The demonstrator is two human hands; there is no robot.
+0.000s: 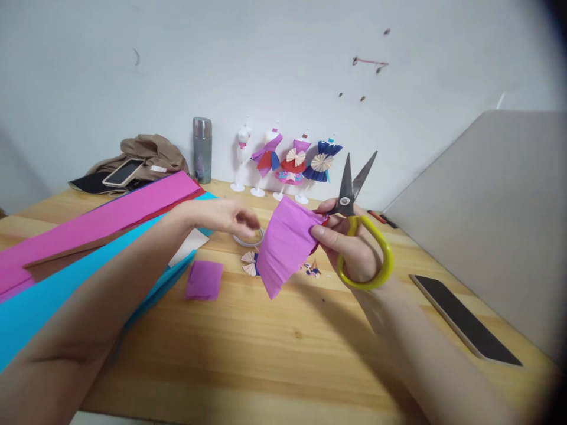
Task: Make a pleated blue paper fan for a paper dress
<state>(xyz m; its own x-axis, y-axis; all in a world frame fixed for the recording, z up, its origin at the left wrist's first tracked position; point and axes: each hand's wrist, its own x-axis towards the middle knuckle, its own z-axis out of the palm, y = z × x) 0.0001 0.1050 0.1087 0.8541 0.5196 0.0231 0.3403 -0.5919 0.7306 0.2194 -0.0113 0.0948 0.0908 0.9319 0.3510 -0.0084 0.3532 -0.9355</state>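
My right hand (349, 242) pinches the gathered end of a purple crepe paper piece (287, 239), which fans out to the left. Yellow-handled scissors (345, 200) hang on the same hand, a loop round its fingers, blades apart and pointing up. A bit of red shows at the pinched end. My left hand (237, 218), slightly blurred, is over a roll of tape (248, 239) with its fingers loosely bent and apart; whether it touches the roll is unclear. Below lies a cream-and-blue paper bow (250, 264), partly behind the purple paper. A folded purple paper square (204, 280) lies on the table.
Several small white dress stands (241, 156), most dressed in paper, line the wall beside a grey flask (202, 150). Long pink paper (101, 227) and blue paper (84, 283) cover the left. A phone (124, 172) rests by brown cloth (155, 153); a dark flat device (465, 319) lies right.
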